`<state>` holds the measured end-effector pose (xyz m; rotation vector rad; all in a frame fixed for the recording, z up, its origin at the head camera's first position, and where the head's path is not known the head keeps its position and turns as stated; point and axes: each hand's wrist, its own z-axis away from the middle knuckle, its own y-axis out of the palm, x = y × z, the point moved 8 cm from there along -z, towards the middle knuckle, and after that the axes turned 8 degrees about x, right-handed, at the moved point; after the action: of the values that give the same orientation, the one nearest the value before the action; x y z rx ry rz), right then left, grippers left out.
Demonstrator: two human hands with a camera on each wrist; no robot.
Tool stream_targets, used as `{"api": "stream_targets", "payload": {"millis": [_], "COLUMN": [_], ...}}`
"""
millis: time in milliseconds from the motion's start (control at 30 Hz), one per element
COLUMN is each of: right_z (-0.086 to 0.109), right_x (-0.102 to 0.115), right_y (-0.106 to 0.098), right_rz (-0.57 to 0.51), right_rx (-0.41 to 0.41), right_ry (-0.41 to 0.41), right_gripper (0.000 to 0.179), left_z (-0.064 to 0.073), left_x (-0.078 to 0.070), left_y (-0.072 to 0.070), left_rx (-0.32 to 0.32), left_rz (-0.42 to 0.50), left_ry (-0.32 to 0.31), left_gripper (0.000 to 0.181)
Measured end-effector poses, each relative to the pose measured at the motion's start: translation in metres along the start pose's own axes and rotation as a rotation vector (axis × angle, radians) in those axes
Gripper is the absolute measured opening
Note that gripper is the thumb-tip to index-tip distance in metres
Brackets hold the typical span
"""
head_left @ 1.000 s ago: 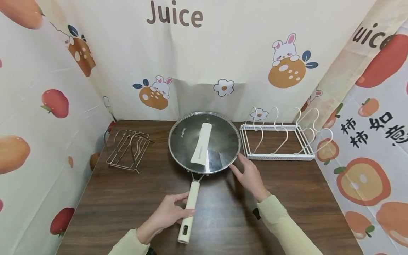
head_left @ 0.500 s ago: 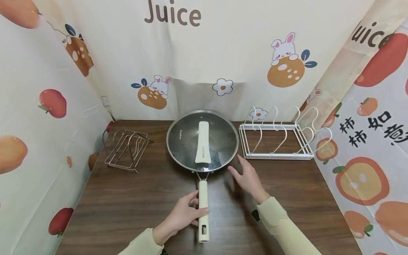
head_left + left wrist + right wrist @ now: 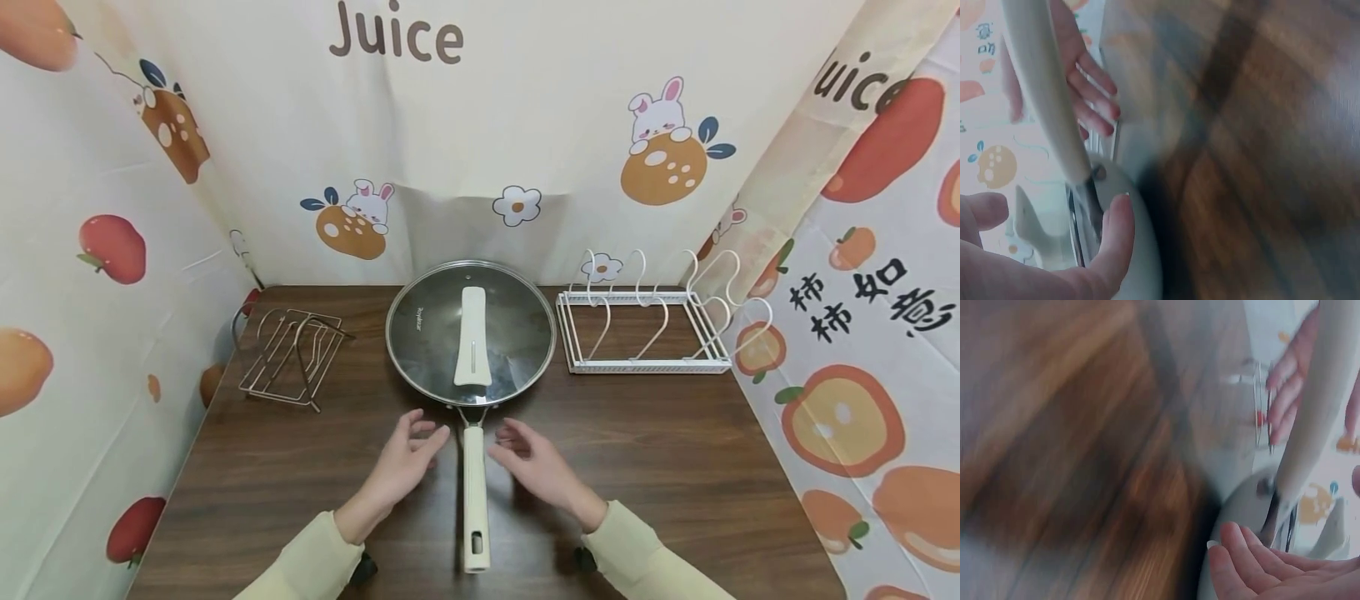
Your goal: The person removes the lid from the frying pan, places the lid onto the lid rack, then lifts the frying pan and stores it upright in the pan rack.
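Note:
A frying pan with a cream handle (image 3: 476, 500) sits at the middle back of the wooden table, its handle pointing toward me. On it lies a glass lid (image 3: 420, 333) with a metal rim and an upright-looking white lid handle (image 3: 473, 337). My left hand (image 3: 405, 458) is just left of the pan handle, fingers relaxed and holding nothing. On the other side, my right hand (image 3: 538, 467) is near the handle's upper end with loosely bent fingers, also holding nothing. Both wrist views show the pan handle (image 3: 1047, 87) running between the two hands.
At the left stands a small metal wire rack (image 3: 292, 358). A white rack (image 3: 648, 367) with several curved dividers is to the pan's right. Printed curtains (image 3: 465, 125) close off the back and both sides of the wooden table (image 3: 300, 475).
The pan's handle has swung rightward to point straight at me. My left hand has let go of it and moved left and up; my right hand has come from the pan's rim toward the handle.

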<state>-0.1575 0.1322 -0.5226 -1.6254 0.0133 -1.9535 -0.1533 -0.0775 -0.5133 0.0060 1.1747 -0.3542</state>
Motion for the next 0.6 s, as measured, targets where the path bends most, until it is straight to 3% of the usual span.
{"api": "stream_targets", "payload": {"millis": [233, 433, 600], "right_z": [0.01, 0.015, 0.016], "right_x": [0.012, 0.017, 0.019], "right_y": [0.03, 0.043, 0.047], "right_rz": [0.029, 0.032, -0.008], "right_rx": [0.121, 0.143, 0.153], "right_ry": [-0.048, -0.092, -0.077], "right_gripper": [0.088, 0.093, 0.097], "left_z": [-0.011, -0.02, -0.025], "left_x": [-0.016, -0.029, -0.045], "left_y": [-0.019, -0.019, -0.017], "left_rx": [-0.104, -0.131, -0.159], "left_rz": [-0.063, -0.07, -0.109], "left_ry": [0.058, 0.138, 0.23], "left_gripper": [0.069, 0.066, 0.067]}}
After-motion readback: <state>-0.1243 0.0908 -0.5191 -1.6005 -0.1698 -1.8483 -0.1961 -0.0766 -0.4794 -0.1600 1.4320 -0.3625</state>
